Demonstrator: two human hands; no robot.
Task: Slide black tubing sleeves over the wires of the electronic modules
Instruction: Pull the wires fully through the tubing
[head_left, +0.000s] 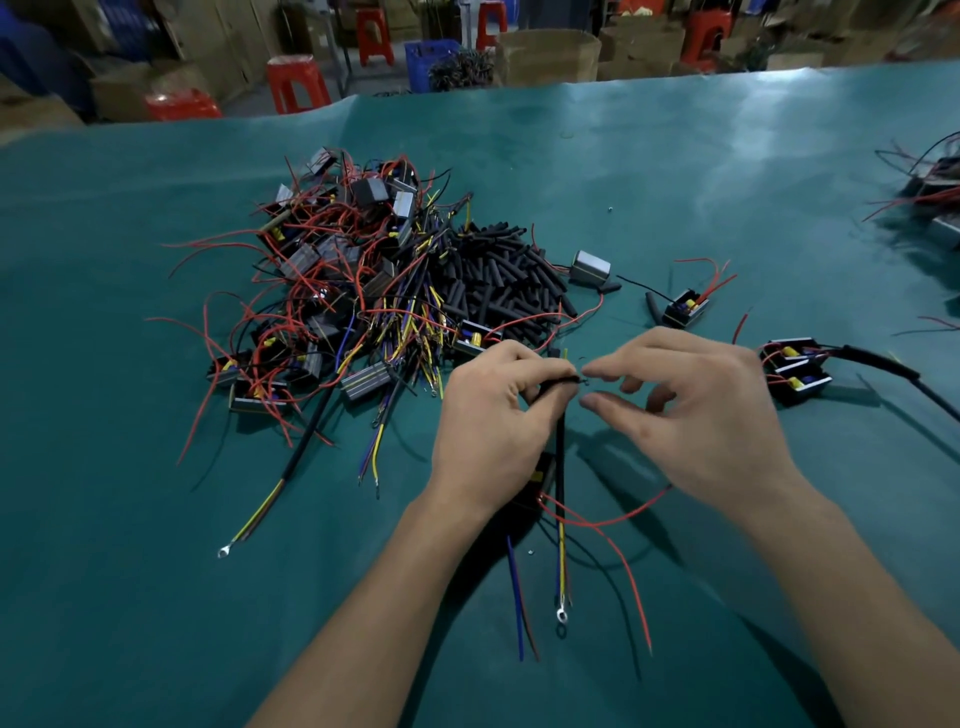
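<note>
Head view: our left hand (493, 415) pinches the black sleeve (560, 452) steady over its wires, while our right hand (691, 410), fingers spread, reaches for the tip.

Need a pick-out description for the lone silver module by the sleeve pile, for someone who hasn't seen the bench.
Start at the big tangle of modules and red wires on the green table. The heap of black sleeves lies against its right side. Just past that heap's right edge sits one module, alone, showing a plain silver case, unlike the open modules nearby with yellow parts.
</note>
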